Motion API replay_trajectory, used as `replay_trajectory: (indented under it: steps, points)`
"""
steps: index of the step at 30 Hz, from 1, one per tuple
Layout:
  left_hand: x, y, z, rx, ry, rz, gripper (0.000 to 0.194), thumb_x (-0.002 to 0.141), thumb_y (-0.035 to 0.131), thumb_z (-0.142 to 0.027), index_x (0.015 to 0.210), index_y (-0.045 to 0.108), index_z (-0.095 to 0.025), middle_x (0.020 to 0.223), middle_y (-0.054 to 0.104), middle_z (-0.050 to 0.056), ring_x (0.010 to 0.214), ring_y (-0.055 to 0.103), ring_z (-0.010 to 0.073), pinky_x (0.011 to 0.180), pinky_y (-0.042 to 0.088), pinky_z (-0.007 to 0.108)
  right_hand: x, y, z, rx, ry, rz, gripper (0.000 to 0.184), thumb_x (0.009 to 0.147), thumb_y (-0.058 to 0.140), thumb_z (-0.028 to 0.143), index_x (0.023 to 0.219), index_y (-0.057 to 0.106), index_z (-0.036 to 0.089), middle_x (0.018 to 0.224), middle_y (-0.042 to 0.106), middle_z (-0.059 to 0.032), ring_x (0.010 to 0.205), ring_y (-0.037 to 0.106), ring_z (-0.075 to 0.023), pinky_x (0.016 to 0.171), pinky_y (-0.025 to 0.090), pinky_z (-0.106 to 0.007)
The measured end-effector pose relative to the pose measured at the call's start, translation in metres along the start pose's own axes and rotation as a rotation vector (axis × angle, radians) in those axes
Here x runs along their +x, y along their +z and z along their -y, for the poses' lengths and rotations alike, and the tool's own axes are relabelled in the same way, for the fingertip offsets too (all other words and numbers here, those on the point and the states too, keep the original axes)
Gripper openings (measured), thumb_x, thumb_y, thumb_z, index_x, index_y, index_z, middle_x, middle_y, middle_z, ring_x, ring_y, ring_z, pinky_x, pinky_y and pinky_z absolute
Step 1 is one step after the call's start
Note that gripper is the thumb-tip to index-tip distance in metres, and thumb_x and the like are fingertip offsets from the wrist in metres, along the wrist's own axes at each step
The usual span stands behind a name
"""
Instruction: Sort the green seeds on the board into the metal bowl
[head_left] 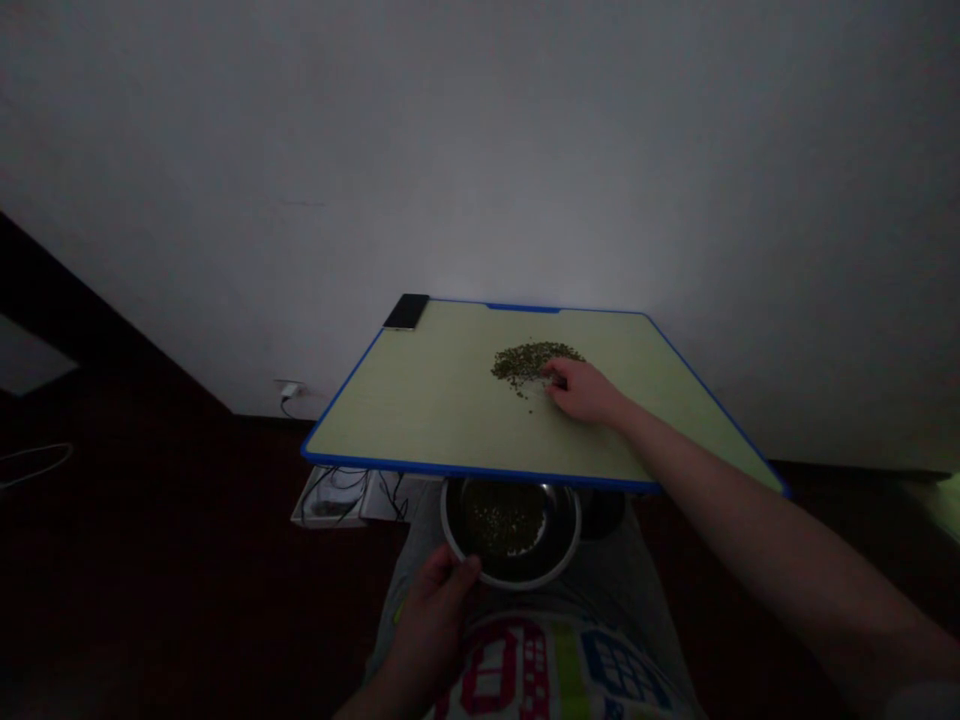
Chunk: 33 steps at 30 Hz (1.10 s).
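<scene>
A loose pile of small green-brown grains [525, 358], perhaps seeds or beans, is spread on the pale, blue-edged table [420, 400]. My right hand [583, 390] reaches over the table to the pile's near right side. Its fingers curl toward the thumb at the grains; whatever is between the fingertips is too small to make out. Below the table's front edge, a metal bowl [559, 565] rests at my lap with similar grains in its bottom. My left hand [441, 600] grips the bowl's near left rim, thumb on top. The table edge hides the bowl's far rim.
A dark phone [406, 311] lies at the table's back left corner. Behind the table rises a plain wall [480, 150] with a plugged-in charger [289, 390]. On the floor to the left, a white box [326, 497] holds cables.
</scene>
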<state>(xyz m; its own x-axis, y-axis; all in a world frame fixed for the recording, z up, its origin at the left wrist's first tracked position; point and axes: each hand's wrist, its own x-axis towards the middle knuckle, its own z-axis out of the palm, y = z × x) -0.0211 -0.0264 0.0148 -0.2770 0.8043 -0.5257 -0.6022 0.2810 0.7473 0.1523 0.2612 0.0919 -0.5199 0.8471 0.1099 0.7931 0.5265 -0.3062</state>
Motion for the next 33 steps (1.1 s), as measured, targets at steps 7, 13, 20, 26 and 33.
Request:
replay_trajectory:
  steps: [7,13,20,26,33]
  points:
    - [0.001,0.0,0.002,-0.098,-0.064,0.032,0.047,0.037,0.109,-0.049,0.067,0.083,-0.025,0.064,0.084,-0.002,0.057,0.072,0.0138,0.059,0.056,0.021,0.009,0.002,0.005,-0.006,-0.014,0.021,0.033,0.094,0.064,0.014,0.126,0.074,0.016,0.101,0.079,-0.0096,0.091,0.07,-0.0229,0.084,0.05,-0.031]
    - [0.003,-0.002,0.003,-0.107,-0.078,0.043,0.047,0.039,0.109,-0.049,0.07,0.084,-0.025,0.066,0.085,-0.001,0.058,0.075,0.0149,0.061,0.058,0.022,0.026,0.004,0.01,-0.004,-0.059,0.06,0.038,0.094,0.065,0.017,0.131,0.074,0.018,0.106,0.079,-0.0105,0.093,0.07,-0.0238,0.085,0.05,-0.032]
    - [0.006,-0.004,0.005,-0.092,-0.053,0.027,0.05,0.037,0.109,-0.05,0.071,0.084,-0.024,0.07,0.086,0.0,0.069,0.08,0.0203,0.068,0.062,0.027,0.037,-0.003,0.017,0.022,-0.219,0.194,0.042,0.094,0.068,0.018,0.135,0.074,0.02,0.11,0.08,-0.0089,0.093,0.069,-0.0216,0.085,0.048,-0.03]
    - [0.004,-0.003,0.004,-0.073,-0.056,0.037,0.048,0.041,0.108,-0.049,0.073,0.084,-0.023,0.07,0.085,0.002,0.069,0.08,0.0222,0.068,0.061,0.029,0.027,-0.01,0.021,0.045,-0.304,0.295,0.04,0.093,0.067,0.019,0.132,0.075,0.019,0.095,0.078,-0.0057,0.079,0.065,-0.0189,0.075,0.045,-0.028]
    - [-0.002,0.004,-0.005,-0.07,-0.065,0.011,0.05,0.034,0.109,-0.049,0.068,0.083,-0.023,0.065,0.084,0.001,0.063,0.077,0.0192,0.062,0.058,0.026,0.002,-0.011,0.023,0.089,-0.227,0.321,0.037,0.091,0.068,0.018,0.127,0.076,0.016,0.086,0.072,-0.0041,0.075,0.06,-0.0175,0.071,0.042,-0.027]
